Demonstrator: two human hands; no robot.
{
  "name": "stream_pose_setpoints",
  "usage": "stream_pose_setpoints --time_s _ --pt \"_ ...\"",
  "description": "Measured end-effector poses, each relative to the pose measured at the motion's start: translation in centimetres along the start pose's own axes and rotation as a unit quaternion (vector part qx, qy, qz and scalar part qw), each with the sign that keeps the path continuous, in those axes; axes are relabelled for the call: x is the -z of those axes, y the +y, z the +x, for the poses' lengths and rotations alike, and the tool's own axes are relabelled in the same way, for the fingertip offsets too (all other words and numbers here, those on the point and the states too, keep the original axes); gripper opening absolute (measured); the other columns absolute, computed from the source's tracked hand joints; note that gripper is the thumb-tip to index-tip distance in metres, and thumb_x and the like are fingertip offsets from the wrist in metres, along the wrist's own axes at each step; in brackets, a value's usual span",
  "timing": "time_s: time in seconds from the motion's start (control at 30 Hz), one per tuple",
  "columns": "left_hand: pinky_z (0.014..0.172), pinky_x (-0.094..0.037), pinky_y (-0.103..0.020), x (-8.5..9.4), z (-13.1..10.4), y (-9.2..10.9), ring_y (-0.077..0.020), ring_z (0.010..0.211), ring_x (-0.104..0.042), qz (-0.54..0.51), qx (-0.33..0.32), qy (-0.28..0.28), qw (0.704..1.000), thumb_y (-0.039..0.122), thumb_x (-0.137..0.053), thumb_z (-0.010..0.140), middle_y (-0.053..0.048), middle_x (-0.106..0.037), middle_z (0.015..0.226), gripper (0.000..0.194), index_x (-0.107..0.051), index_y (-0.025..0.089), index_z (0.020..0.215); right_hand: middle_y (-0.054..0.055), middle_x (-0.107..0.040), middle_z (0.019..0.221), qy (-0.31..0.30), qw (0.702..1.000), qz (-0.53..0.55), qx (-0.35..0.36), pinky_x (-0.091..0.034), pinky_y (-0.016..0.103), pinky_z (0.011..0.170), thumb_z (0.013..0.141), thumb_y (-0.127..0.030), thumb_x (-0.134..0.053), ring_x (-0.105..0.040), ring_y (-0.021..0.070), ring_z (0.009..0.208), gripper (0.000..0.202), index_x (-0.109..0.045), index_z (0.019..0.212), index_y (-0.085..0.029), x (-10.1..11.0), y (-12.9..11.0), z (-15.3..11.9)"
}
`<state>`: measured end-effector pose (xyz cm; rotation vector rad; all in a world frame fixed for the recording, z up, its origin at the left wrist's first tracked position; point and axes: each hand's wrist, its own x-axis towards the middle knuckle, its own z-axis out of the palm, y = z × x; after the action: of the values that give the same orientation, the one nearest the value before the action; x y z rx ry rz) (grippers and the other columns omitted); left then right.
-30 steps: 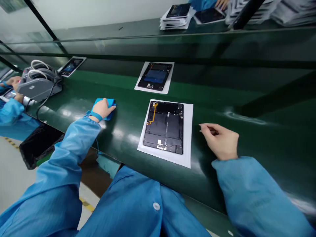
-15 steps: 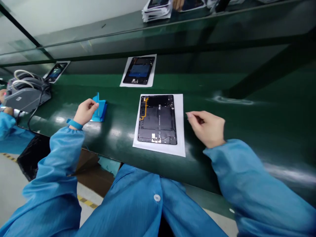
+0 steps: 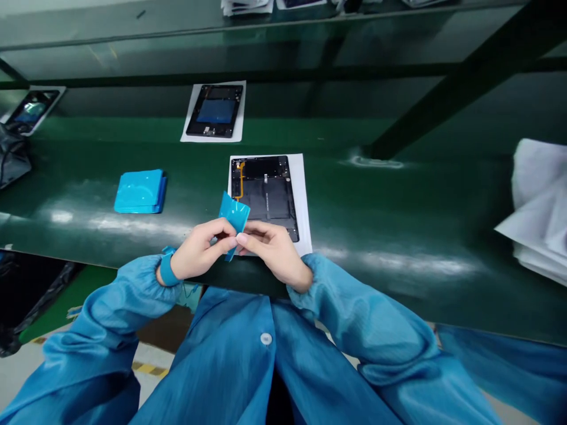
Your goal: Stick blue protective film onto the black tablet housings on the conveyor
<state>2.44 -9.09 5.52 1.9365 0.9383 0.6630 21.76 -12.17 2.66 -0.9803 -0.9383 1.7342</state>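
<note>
Between my two hands, over the lower left corner of an opened tablet, is a blue film sheet (image 3: 235,213). My left hand (image 3: 201,248) pinches it from the left, and my right hand (image 3: 279,251) has its fingertips closed on its right edge. The opened tablet (image 3: 270,198), with a black inside and an orange ribbon cable, lies on a white sheet (image 3: 302,200). Its lower left part is hidden by the film and my hands. A stack of blue film sheets (image 3: 138,191) rests on the green bench to the left.
Farther back, a second opened tablet (image 3: 215,111) lies on white paper. Another device (image 3: 33,110) is at the far left, above a grey machine (image 3: 12,156). White sheets (image 3: 543,206) are at the right edge. A green post (image 3: 443,106) rises behind the bench.
My left hand has moved right from the blue stack, bringing a blue film sheet over the tablet. My right hand has moved left to meet it. The view has shifted right.
</note>
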Motion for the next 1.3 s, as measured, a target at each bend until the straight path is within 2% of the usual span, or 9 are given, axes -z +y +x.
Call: stream_pose_setpoints --time_s 0.2,0.33,0.4,0.57,0.73,0.93,1.1,1.2,1.3 --pt "0.072 -0.048 -0.027 -0.5 -1.1 -0.4 -0.013 0.074 -0.058 0.019 -0.018 0.019 0.999 0.041 -0.057 0.101 -0.002 -0.064 0.08 0.027 -0.063 0.02 0.086 0.002 -0.076 0.083 0.014 0.998 -0.053 0.034 -0.063 0.034 0.075 0.075 -0.059 -0.081 -0.069 0.0164 0.072 0.045 -0.08 0.097 -0.02 -0.5 0.7 -0.2" --pt "0.071 -0.048 -0.026 -0.6 -1.4 -0.9 -0.0129 0.073 -0.057 0.024 -0.007 0.043 0.999 0.039 -0.057 0.101 -0.001 -0.062 0.079 0.025 -0.061 0.02 0.086 0.005 -0.076 0.082 0.088 0.99 -0.088 0.072 -0.064 0.035 0.073 0.08 -0.064 -0.075 -0.071 0.0175 0.07 0.047 -0.078 0.09 -0.018 -0.7 1.3 -0.1" --pt "0.069 -0.047 -0.026 -0.6 -1.4 -1.0 -0.0127 0.072 -0.056 0.028 -0.01 0.048 0.998 0.037 -0.057 0.101 -0.001 -0.061 0.079 0.023 -0.06 0.02 0.085 0.005 -0.077 0.082 0.106 0.988 -0.088 0.071 -0.064 0.036 0.074 0.079 -0.062 -0.077 -0.072 0.0176 0.07 0.045 -0.077 0.09 -0.018 -0.8 1.6 0.0" --pt "0.07 -0.047 -0.026 -0.7 -1.3 -1.1 -0.0123 0.073 -0.057 0.061 -0.058 0.049 0.995 0.029 -0.057 0.101 0.0 -0.06 0.078 0.018 -0.059 0.02 0.086 0.005 -0.078 0.087 0.099 0.992 -0.059 0.048 -0.065 0.036 0.076 0.067 -0.054 -0.089 -0.075 0.0202 0.077 0.046 -0.077 0.095 -0.019 -1.3 1.6 0.0" --pt "0.072 -0.049 -0.028 -0.7 -1.7 -1.1 -0.0135 0.075 -0.059 0.068 -0.049 0.055 0.995 0.032 -0.056 0.102 -0.002 -0.062 0.081 0.02 -0.059 0.021 0.086 0.003 -0.076 0.077 0.104 0.989 -0.082 0.062 -0.065 0.036 0.07 0.073 -0.059 -0.082 -0.072 0.0185 0.067 0.042 -0.076 0.082 -0.019 -1.6 1.2 0.3" --pt "0.072 -0.049 -0.027 -0.9 -2.0 -1.4 -0.0135 0.077 -0.06 0.069 -0.061 0.069 0.993 0.032 -0.057 0.102 -0.002 -0.063 0.081 0.02 -0.059 0.02 0.085 0.005 -0.079 0.085 0.101 0.992 -0.063 0.047 -0.067 0.037 0.071 0.068 -0.054 -0.089 -0.074 0.0197 0.069 0.042 -0.08 0.089 -0.019 -1.7 1.8 0.3" --pt "0.069 -0.047 -0.024 -0.9 -1.8 -1.5 -0.0113 0.073 -0.059 0.079 -0.068 0.085 0.991 0.027 -0.06 0.101 0.0 -0.063 0.079 0.017 -0.06 0.019 0.085 0.004 -0.078 0.082 0.121 0.985 -0.092 0.086 -0.066 0.033 0.066 0.074 -0.056 -0.083 -0.073 0.0181 0.065 0.039 -0.079 0.085 -0.019 -1.8 1.9 0.3" --pt "0.068 -0.047 -0.023 -1.0 -1.6 -1.4 -0.0106 0.072 -0.059 0.084 -0.093 0.097 0.987 0.025 -0.061 0.1 0.0 -0.063 0.078 0.016 -0.059 0.019 0.085 0.004 -0.078 0.08 0.126 0.98 -0.115 0.099 -0.066 0.032 0.066 0.077 -0.06 -0.079 -0.073 0.0185 0.066 0.041 -0.078 0.083 -0.019 -1.8 1.9 0.4" --pt "0.07 -0.048 -0.023 -1.2 -1.4 -1.2 -0.0109 0.074 -0.06 0.089 -0.118 0.099 0.984 0.021 -0.062 0.099 0.0 -0.064 0.08 0.014 -0.059 0.019 0.085 0.004 -0.079 0.083 0.117 0.981 -0.115 0.101 -0.066 0.032 0.065 0.079 -0.057 -0.078 -0.074 0.0185 0.068 0.038 -0.079 0.087 -0.019 -1.6 1.9 0.6"
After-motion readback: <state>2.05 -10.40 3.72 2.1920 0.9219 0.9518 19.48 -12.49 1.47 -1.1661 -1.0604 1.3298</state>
